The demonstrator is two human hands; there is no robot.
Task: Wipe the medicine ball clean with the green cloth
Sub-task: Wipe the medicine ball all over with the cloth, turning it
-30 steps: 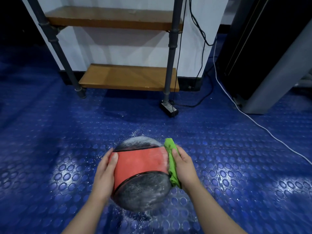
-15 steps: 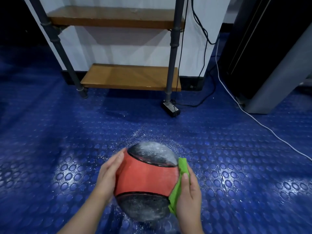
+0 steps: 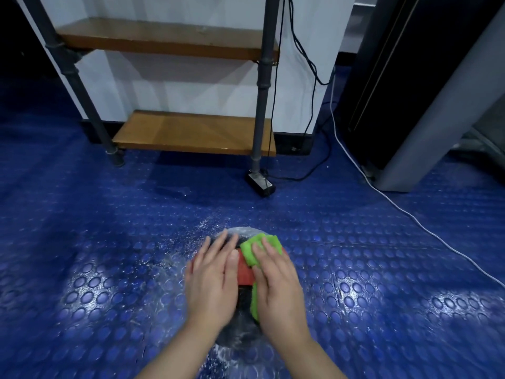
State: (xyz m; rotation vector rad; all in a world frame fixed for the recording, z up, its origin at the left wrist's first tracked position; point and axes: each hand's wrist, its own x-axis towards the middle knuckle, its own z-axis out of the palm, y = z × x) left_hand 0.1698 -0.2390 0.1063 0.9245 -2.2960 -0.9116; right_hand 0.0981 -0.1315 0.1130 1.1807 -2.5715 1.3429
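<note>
The medicine ball [image 3: 244,270] is red with dusty black ends and sits on the blue studded floor, low in the middle of the head view. Both hands cover most of it from above. My left hand [image 3: 211,280] lies flat on the ball's left top, fingers straight. My right hand [image 3: 278,288] presses the green cloth [image 3: 258,248] against the ball's right top with straight fingers; the cloth sticks out past the fingertips and along the thumb side. Only a red strip and bits of the black ends show between the hands.
A pipe-framed shelf unit with wooden boards [image 3: 191,135] stands against the white wall ahead. A black adapter [image 3: 261,184] and cables lie at its right foot. A white cable [image 3: 410,214] crosses the floor to the right, near a dark cabinet [image 3: 410,91]. White dust speckles the floor around the ball.
Both hands have moved from the ball's sides up onto its top. The cloth has swept from the right side up over the top, and the ball has turned under them.
</note>
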